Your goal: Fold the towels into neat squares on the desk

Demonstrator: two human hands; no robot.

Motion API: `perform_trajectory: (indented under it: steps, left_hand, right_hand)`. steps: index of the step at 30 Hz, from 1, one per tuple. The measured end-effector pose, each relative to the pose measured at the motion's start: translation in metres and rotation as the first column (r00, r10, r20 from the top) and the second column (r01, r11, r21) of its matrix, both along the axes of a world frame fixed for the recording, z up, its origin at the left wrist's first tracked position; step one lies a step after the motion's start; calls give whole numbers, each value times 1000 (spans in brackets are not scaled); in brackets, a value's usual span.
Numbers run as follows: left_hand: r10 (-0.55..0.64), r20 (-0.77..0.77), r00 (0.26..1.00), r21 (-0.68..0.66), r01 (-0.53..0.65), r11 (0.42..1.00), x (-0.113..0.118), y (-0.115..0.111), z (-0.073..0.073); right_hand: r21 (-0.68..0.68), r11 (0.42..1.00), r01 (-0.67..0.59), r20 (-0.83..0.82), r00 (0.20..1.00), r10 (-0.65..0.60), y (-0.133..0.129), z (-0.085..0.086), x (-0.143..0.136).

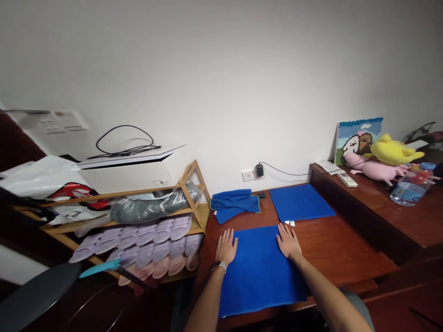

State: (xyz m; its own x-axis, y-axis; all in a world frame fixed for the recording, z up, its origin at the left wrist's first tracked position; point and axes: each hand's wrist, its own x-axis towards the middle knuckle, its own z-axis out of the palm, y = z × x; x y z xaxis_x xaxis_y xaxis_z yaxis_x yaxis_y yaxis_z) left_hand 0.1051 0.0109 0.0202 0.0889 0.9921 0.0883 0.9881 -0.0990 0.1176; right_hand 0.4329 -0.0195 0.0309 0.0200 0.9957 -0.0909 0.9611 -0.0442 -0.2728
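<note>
Here, the bench: a reddish-brown, glossy wooden top (346,244) set against a plain whitish wall (221,83).
Cloth in front of me: a bright blue, flat, roughly rectangular fabric piece (258,281), spread on the near part of the bench between my forearms.
Cloths behind it: a smaller blue rectangular cloth (301,203) with a white tag, lying flat to the right, and a rumpled blue cloth with green edging (235,205) to the left.
Wall socket: a black plug-in adapter (260,170), its thin cable running right.
Raised wooden ledge, right: a yellow plush toy (392,150) over a pink plush toy (375,168), a clear plastic bottle with a blue cap (408,191), and a colourful square picture (360,138).
Rack, left: pale wooden shelves (195,216) with lilac slippers (143,235), topped by a white box (128,177).
My left hand (226,246): spread loosely, palm down at the cloth's left edge, gripping nothing.
My right hand (289,242): likewise unclenched, fingers extended over the far right corner, holding nothing.
</note>
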Motion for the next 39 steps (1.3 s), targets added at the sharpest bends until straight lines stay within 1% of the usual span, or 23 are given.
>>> perform_trajectory:
  steps: [8, 13, 17, 19, 23, 28, 30, 31, 33, 34, 35, 37, 39]
  left_hand:
    - [18, -21, 1000, -49, -19, 999, 1, 1, 3]
    - [39, -41, 998, -72, -42, 997, 2, -5, 6]
    - [48, -50, 998, -81, -52, 995, 1, -12, 7]
    - [63, -46, 997, -69, -66, 995, 1, -14, 6]
    - [73, -38, 997, -30, -74, 997, 4, -15, 5]
    - [67, -54, 996, -34, -69, 997, 2, -15, 7]
    - [39, -78, 996, 0, -39, 999, 2, -13, 10]
    - [9, -87, 996, 31, -6, 1000, 6, -12, 13]
    - [-85, -89, 992, 96, 93, 991, 22, -9, 19]
    - [-145, -82, 986, 118, 154, 981, 36, -9, 21]
    - [-209, -70, 975, 131, 217, 967, 54, -8, 23]
    - [-325, -35, 945, 135, 327, 935, 97, -7, 23]
    - [-397, 16, 918, 121, 392, 912, 144, -7, 16]
  right_hand:
    - [-20, 1000, 1, -2, 1000, -1, 2, -2, 0]
    - [-32, 999, 7, -10, 1000, -7, 4, 0, -1]
    - [-26, 998, -50, 13, 999, 50, 7, 1, 0]
    - [-6, 997, -75, -1, 997, 75, 8, 0, 1]
    - [11, 997, -71, -22, 997, 72, 7, -2, 3]
    - [8, 997, -72, -20, 997, 72, 6, -1, 4]
    - [8, 997, -72, -31, 997, 73, 7, 0, 3]
    - [7, 997, -71, -37, 997, 72, 7, 1, 3]
    - [5, 998, -68, -45, 997, 68, 7, 2, 2]
    - [5, 998, -67, -46, 997, 67, 7, 2, 2]
    - [5, 998, -67, -46, 997, 67, 7, 3, 2]
    - [6, 998, -67, -40, 997, 68, 7, 2, 3]
    - [4, 997, -79, -27, 996, 80, 7, 1, 4]
